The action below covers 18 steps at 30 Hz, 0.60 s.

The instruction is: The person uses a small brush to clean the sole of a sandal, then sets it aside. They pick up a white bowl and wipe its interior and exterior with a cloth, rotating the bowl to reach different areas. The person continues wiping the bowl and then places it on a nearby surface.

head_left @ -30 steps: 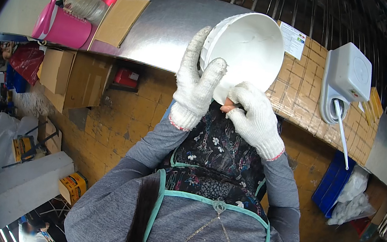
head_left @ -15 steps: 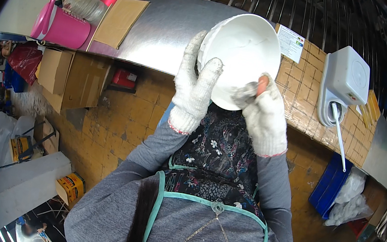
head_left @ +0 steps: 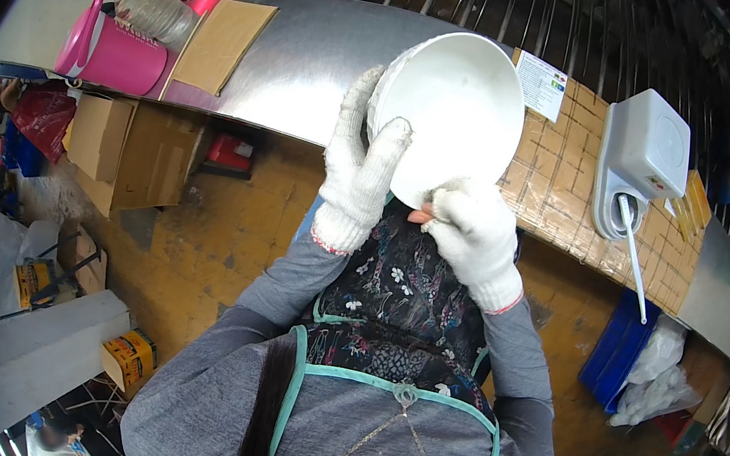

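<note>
Our left hand (head_left: 361, 161), thumb spread wide from the fingers, has hold of the tilted white bowl (head_left: 462, 115) by its left side, at the near edge of the worktop (head_left: 300, 63). Our right hand (head_left: 474, 235) is curled nearly closed at the bowl's near rim; we cannot tell what it grips. A pink bucket (head_left: 130, 64) sits toward the worktop's left end.

A metal table (head_left: 311, 55) with a pink bucket (head_left: 126, 60) and a cardboard piece (head_left: 222, 46) at left, brown cardboard sheet (head_left: 554, 176) at right
</note>
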{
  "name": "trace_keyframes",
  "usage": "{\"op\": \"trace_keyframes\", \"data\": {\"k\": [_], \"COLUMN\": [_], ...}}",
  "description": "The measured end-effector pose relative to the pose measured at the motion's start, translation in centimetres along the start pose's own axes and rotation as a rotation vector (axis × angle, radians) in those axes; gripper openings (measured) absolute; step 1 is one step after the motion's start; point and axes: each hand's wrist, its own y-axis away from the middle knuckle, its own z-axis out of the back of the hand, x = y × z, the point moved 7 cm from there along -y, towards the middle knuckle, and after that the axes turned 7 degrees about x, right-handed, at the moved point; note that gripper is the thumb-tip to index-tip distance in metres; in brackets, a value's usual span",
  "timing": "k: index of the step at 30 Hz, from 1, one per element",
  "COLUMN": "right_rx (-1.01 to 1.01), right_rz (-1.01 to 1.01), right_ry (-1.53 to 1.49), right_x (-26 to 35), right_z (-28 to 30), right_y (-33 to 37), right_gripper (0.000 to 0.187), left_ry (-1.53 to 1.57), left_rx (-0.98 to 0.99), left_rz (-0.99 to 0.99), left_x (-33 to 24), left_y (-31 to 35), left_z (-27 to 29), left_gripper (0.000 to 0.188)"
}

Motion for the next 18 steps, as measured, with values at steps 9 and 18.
{"op": "trace_keyframes", "data": {"k": [9,18], "right_rx": [-0.367,0.191], "right_rz": [-0.307,-0.438], "right_ry": [0.101,-0.358], "right_x": [-3.8,-2.9], "right_z": [7.4,-0.5], "right_y": [-1.4,-2.3], "right_gripper": [0.012,0.045], "left_ry": [-0.033,-0.067], "left_rx": [0.164,0.275], "left_rz": [0.113,0.163], "left_x": [-0.7,-1.9], "left_y": [-3.2,-4.4], "left_z": [0.9,-0.2], "left_gripper": [0.067,0.063]}}
